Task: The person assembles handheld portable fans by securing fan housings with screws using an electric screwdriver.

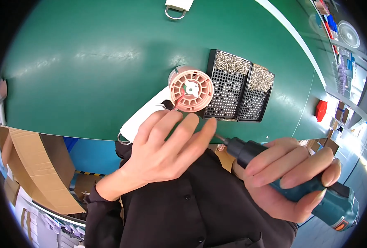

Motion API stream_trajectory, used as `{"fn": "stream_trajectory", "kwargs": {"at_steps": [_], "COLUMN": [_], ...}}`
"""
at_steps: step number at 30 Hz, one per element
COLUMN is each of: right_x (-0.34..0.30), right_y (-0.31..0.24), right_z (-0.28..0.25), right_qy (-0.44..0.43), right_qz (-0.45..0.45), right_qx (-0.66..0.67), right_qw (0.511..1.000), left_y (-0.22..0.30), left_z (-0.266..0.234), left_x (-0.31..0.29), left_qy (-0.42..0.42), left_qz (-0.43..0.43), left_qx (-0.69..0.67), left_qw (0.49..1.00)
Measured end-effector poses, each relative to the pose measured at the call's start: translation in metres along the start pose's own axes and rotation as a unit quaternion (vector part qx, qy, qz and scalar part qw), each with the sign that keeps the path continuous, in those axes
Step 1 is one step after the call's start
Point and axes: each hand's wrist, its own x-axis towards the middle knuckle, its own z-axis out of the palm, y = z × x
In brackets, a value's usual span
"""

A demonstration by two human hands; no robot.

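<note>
My right hand (290,173) wraps around a teal and black electric screwdriver (315,198), its bit pointing left toward my left fingertips. My left hand (167,149) is bent with the index fingertip beside the bit; the thumb is hidden, so whatever it pinches cannot be made out. Just beyond the left fingers lies what looks like a hair dryer (146,113), with a white handle, a metal ring and a round head. A pink spoked motor housing (191,91) faces up in the head, with a white centre and red wire.
Right of the hair dryer, two black perforated screw trays (239,89) hold many small silver screws at their far ends. Another white handle with a ring (178,7) lies at the far edge of the green table (88,82). A red object (321,110) sits far right; cardboard boxes (43,165) stand lower left.
</note>
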Motion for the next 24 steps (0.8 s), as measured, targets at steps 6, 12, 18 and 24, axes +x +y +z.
{"fn": "stream_trajectory", "kwargs": {"at_steps": [6,12,18,24], "right_x": [-0.002,-0.002,-0.001,-0.004], "right_y": [-0.002,-0.004,-0.002,-0.002], "right_z": [0.009,0.016,0.021,0.02], "right_qy": [-0.02,-0.006,-0.022,-0.044], "right_qz": [-0.009,-0.011,-0.002,-0.004], "right_qx": [0.004,-0.009,-0.009,-0.014], "right_qw": [1.0,1.0,1.0,0.999], "left_y": [-0.003,-0.012,-0.012,-0.013], "left_z": [-0.001,0.001,-0.004,0.001], "left_x": [-0.007,-0.012,-0.01,-0.013], "left_qy": [0.027,0.036,0.043,0.059], "left_qz": [-0.002,-0.021,-0.026,-0.023], "left_qx": [-0.002,-0.034,-0.061,-0.055], "left_qw": [1.0,0.999,0.997,0.996]}}
